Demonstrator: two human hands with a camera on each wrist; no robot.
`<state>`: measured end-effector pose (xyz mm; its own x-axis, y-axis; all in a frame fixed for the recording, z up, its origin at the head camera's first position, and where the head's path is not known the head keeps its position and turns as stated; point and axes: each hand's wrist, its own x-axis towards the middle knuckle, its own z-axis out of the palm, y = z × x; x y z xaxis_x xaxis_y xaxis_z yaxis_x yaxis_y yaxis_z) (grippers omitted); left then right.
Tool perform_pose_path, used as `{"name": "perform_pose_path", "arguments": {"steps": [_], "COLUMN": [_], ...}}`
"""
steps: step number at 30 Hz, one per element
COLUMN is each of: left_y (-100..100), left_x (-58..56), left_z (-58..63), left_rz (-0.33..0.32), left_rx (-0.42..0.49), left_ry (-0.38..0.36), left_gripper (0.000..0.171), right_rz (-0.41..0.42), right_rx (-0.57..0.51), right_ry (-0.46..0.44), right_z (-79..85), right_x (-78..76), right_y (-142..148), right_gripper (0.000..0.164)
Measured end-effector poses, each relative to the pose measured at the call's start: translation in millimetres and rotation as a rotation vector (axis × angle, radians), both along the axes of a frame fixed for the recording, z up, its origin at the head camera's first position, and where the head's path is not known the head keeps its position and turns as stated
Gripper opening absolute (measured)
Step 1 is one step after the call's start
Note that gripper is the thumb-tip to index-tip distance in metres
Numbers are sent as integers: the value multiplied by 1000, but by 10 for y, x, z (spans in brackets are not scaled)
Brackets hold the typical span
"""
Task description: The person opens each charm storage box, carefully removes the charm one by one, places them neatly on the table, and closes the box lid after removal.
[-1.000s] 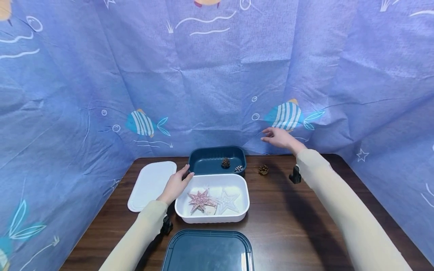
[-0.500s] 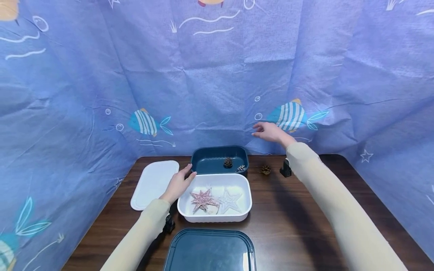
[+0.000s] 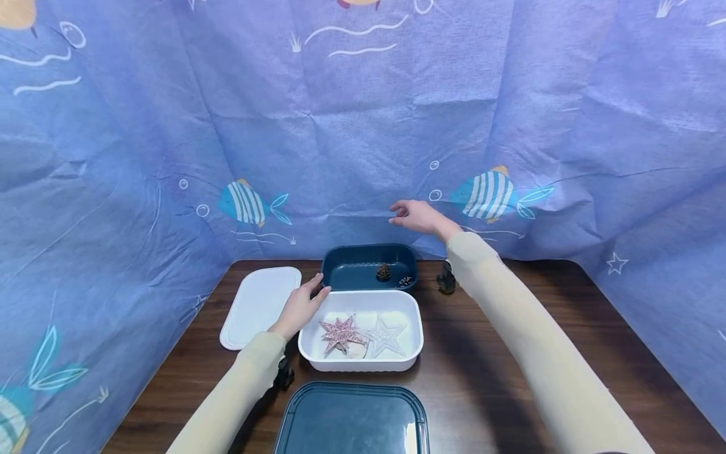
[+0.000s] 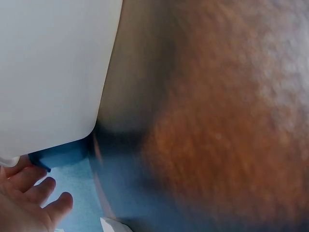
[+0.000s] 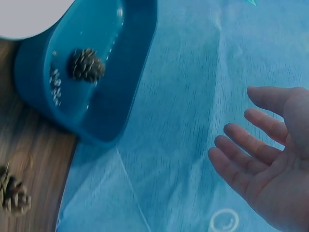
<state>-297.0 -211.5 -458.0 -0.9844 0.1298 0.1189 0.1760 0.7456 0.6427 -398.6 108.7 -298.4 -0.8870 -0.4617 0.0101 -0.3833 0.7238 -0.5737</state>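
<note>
My left hand (image 3: 300,308) lies at the back left corner of the white box (image 3: 416,315), fingers relaxed beside the rim; whether it touches is unclear. Inside that box are a pink glitter star (image 3: 340,333), a white star (image 3: 386,336) and a pale piece partly under the pink one. Held up in the air above the right end of the dark blue box (image 3: 340,251), my right hand (image 3: 420,217) has loosely extended fingers and nothing in them. A brown pine cone (image 5: 87,65) and a smaller white-tipped cone (image 3: 405,281) lie in the blue box.
Another pine cone (image 5: 13,193) sits on the table right of the blue box; the right wrist hides it in the head view. A white lid (image 3: 261,306) lies at left, a dark blue lid (image 3: 351,419) in front. A patterned curtain (image 3: 363,157) hangs behind.
My right hand has moved left and slightly up, from beyond the loose pine cone to above the blue box. The left hand stays at the white box's corner.
</note>
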Motion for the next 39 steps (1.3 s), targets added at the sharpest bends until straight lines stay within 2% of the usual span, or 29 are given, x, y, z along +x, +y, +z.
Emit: {"name": "perform_pose_path", "arguments": {"steps": [10,26,39], "left_y": [-30,-14,-15], "left_x": [-31,-32,-28], "left_z": [-5,-25,-5], "left_rz": [-1,8,-4], "left_rx": [-11,22,28], "left_ry": [-23,-3,-6], "left_gripper": [70,64,67], "right_rz": [2,-28,-41], "right_rx": [88,147,179], "right_ry": [-20,-124,-294], "right_z": [-213,-617,-905], "right_x": [-113,-259,-301], "right_y": [-263,-383,-480], "right_gripper": [49,49,48]}}
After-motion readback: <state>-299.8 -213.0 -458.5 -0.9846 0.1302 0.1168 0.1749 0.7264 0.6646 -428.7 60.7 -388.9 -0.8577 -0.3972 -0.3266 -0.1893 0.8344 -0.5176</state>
